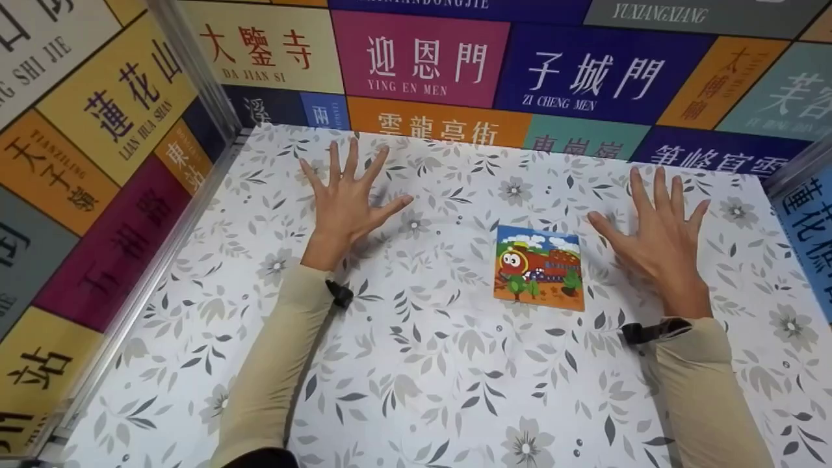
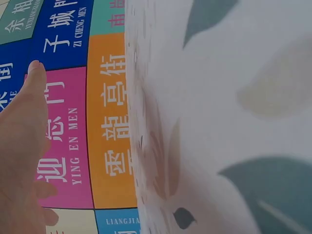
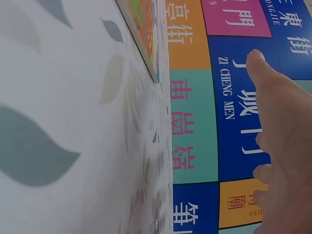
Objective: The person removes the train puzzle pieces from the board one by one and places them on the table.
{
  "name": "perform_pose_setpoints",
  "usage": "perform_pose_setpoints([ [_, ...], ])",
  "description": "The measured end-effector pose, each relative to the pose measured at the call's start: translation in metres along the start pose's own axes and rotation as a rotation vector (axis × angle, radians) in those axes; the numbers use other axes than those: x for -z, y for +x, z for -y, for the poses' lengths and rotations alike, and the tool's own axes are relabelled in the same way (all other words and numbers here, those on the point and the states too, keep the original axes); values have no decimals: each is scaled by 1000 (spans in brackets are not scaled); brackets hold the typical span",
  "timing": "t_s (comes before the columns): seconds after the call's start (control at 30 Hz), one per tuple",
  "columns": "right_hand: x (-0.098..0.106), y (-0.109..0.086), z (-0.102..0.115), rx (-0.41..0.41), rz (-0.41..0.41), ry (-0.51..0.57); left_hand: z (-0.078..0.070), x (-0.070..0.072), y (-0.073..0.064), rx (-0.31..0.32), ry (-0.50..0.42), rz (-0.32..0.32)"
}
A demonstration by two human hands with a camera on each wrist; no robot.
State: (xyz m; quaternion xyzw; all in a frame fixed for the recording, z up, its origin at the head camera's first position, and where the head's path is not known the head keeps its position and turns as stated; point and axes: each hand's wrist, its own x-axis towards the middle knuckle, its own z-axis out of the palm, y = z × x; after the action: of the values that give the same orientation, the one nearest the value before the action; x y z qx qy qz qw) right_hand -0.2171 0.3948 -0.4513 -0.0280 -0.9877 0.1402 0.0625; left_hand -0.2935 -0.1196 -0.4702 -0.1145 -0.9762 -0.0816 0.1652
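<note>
A square picture board (image 1: 539, 268) with a cartoon red train lies flat on the table, right of the middle in the head view. My left hand (image 1: 348, 198) is to its left, palm down with fingers spread, holding nothing. On the other side, my right hand (image 1: 664, 240) is spread in the same way, its thumb pointing toward the board but apart from it. The right wrist view shows a corner of the board (image 3: 141, 34) at the top, with the right hand (image 3: 287, 126) at the right edge. In the left wrist view the left hand (image 2: 22, 131) appears alone.
The table (image 1: 416, 364) wears a white cloth with grey flowers and leaves. Colourful panels with Chinese lettering (image 1: 422, 58) rise behind it and along its left side (image 1: 110, 130). Another blue panel (image 1: 806, 227) stands at the right edge.
</note>
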Motion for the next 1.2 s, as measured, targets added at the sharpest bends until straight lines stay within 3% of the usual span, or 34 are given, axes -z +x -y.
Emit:
perform_pose_setpoints([
  [0.3,8,-6,4,29,-69,39,-13,6,-1,-29,-25,-19],
  [0.5,4,-15,13,55,-164,189,-32,14,-2,-92,-63,-46],
  [0.67,-2,-20,18,116,-207,356,-59,22,-4,-159,-120,-48],
  [0.8,-7,-21,21,129,-142,441,-83,27,-10,-232,-181,-49],
  [0.97,-14,-18,21,102,3,470,-108,30,-20,-319,-257,-27],
  [1.2,-22,-18,14,43,168,430,-136,25,-30,-402,-402,77],
])
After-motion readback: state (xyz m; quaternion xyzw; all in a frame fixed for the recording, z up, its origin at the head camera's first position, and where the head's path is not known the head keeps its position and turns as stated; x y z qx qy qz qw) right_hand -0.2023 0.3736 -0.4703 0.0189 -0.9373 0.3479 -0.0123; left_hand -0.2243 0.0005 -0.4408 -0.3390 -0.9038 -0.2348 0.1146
